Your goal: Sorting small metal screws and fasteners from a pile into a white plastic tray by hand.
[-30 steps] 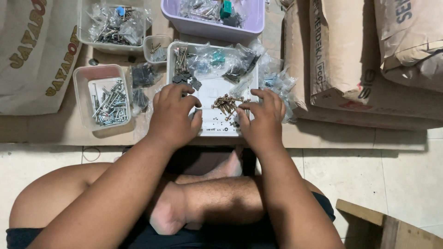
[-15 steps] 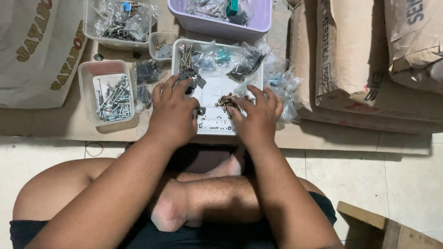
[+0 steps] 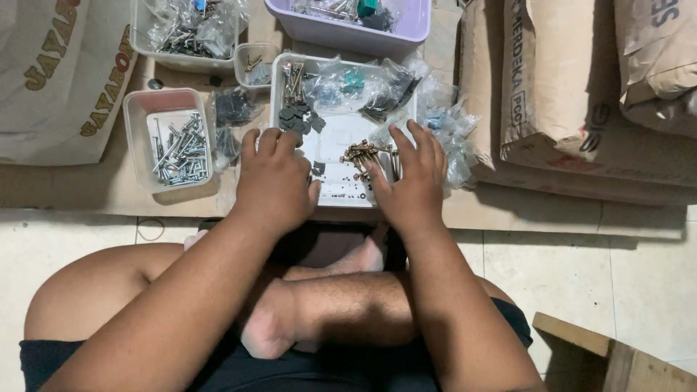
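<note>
Fingers spread, right hand (image 3: 412, 181) on brass screws (image 3: 365, 154) (white tray (image 3: 330, 190)), left hand (image 3: 274, 180) beside

Both hands rest in the middle tray (image 3: 290, 80), brass screws (image 3: 367, 154) between them; a tub of bolts (image 3: 138, 116) sits left, sacks (image 3: 573, 94) right.

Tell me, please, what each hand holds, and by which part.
Neither visibly grips anything. The right hand rests fingers on brass screws; the left hand lies on the tray.
</note>
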